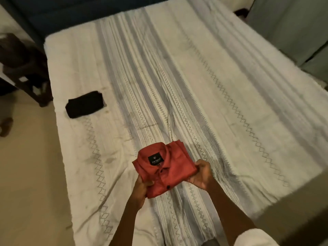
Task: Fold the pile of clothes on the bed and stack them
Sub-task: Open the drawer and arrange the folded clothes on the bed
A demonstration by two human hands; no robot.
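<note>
So basically the person's got a folded red shirt (pixel 164 170) in both hands near the front edge of the bed (pixel 266 121), roughly center-left. It's a button-up w/ a collar, folded into a compact rectangle, collar side facing up, black brand label (pixel 155 159) showing inside the neck, text too small to read tbh. A dark button shows on the placket at the near edge.

Left hand (pixel 140 189) grips the near-left corner of the shirt, thumb curled over the top of the fabric. Right hand (pixel 202 175) holds the right edge, fingers wrapped around it w/ fingertips on top. Can't tell if the shirt is touching the sheet or lifted a bit off it.

Bed is covered w/ a whitish bedspread w/ grey stripes and zigzag/diamond stitching running front to back. Further back on the left side, close to the bed's left edge, sits a folded black garment (pixel 85 104), well apart from the red one.

Off the bed on the far left is some dark wooden furniture (pixel 26 68) on a pale floor. Far right has greenish fabric (pixel 292 23), maybe a curtain or cushion, can't tell. White sleeve (pixel 253 237) shows bottom right.
</note>
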